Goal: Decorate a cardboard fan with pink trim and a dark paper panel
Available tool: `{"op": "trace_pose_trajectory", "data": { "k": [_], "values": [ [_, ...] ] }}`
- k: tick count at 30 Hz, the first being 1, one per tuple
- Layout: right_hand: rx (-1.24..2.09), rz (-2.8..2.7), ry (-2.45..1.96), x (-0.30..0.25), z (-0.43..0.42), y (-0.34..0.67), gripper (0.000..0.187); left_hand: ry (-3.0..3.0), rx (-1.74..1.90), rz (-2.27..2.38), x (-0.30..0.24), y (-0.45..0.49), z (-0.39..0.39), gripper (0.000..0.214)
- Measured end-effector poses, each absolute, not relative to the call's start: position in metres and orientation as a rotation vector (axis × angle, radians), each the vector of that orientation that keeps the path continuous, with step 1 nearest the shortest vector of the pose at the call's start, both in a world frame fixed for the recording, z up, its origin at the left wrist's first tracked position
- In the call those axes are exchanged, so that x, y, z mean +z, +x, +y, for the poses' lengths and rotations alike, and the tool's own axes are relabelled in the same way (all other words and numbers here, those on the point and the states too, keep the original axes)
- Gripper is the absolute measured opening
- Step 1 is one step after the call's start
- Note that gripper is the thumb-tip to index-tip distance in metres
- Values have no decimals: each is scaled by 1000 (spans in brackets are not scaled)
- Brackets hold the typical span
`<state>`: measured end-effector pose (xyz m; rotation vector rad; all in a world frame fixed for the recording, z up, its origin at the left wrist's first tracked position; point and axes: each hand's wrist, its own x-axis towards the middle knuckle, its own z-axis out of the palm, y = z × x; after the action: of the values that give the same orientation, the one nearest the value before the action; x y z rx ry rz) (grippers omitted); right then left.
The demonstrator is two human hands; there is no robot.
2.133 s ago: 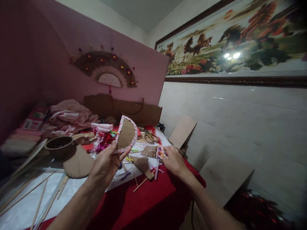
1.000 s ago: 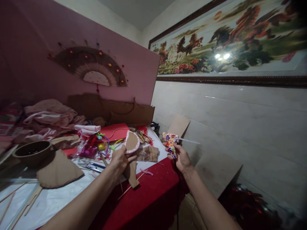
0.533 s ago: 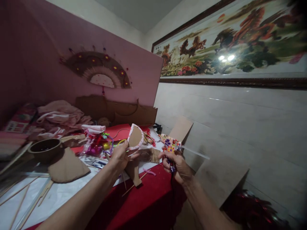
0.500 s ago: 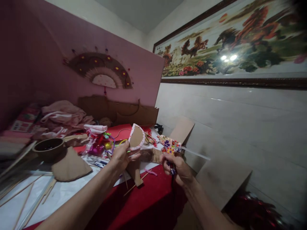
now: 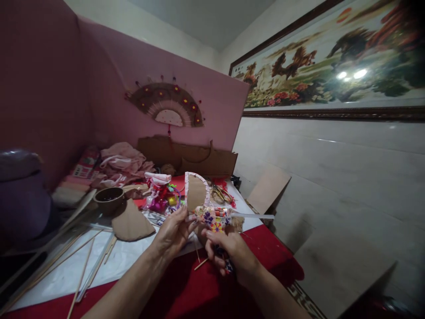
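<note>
My left hand (image 5: 175, 230) pinches the lower corner of a semicircular cardboard piece (image 5: 196, 191), whose edge is wrapped in white-and-pink patterned cloth. My right hand (image 5: 229, 252) is closed around the handle of a flower-patterned glue gun (image 5: 215, 218). A long translucent glue stick (image 5: 254, 216) juts from the gun's back end toward the right. The gun's nozzle points left, close to my left fingers and the lower edge of the cardboard; whether it touches cannot be made out.
A dark bowl (image 5: 109, 200) stands left beside a fan-shaped cardboard piece (image 5: 133, 221). Scissors (image 5: 221, 194) lie behind the gun. Thin wooden sticks (image 5: 81, 270) cross the white sheet at left. A decorated fan (image 5: 169, 104) hangs on the pink board; a cardboard sheet (image 5: 269, 188) leans at the wall.
The glue gun has come left, up to the cardboard piece and my left hand. The cardboard piece is turned more upright. The view has swung left.
</note>
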<state>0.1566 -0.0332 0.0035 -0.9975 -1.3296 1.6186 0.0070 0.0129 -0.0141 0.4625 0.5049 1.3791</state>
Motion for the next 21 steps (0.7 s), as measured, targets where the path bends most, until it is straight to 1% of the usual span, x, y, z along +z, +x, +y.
{"op": "trace_pose_trajectory", "data": {
  "k": [12, 21],
  "values": [
    [1640, -1290, -986, 8, -33, 154, 31, 626, 1274, 392, -6, 5, 5, 9],
    [1634, -1287, -1043, 11, -35, 163, 32, 628, 1288, 398, 0, 6, 4, 14]
  ]
}}
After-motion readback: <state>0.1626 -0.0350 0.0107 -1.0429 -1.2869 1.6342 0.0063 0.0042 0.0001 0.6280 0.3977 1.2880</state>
